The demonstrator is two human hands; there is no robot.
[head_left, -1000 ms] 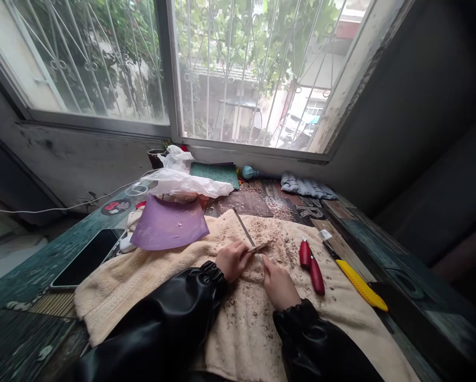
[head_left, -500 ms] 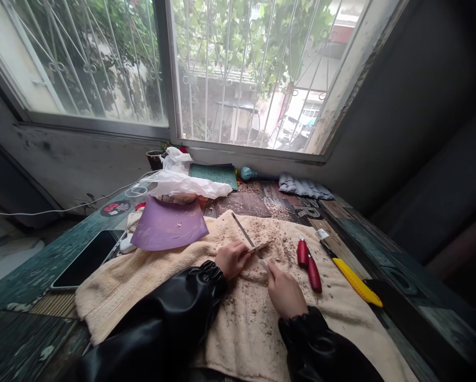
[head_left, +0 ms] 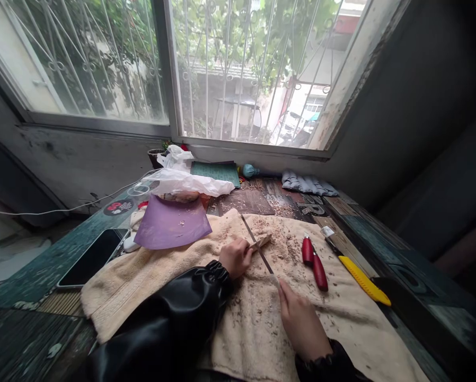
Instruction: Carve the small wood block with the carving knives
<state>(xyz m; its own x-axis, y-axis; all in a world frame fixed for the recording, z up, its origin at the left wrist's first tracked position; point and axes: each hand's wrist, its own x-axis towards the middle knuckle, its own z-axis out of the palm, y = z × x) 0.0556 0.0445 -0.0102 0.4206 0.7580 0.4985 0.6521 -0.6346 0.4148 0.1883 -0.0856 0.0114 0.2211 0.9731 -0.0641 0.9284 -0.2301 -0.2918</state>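
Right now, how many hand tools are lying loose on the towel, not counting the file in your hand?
2: the red-handled tool right of the wood piece, and the yellow utility knife farther right at the towel edge. Shavings could hide smaller ones.

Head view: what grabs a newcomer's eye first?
The two hands at centre: the left hand pins a small wood piece on the beige towel, while the right hand holds a thin metal file laid across it. Wood shavings litter the towel beyond them. To the right lie a red-handled tool and a yellow utility knife; a purple sheet sits to the left.
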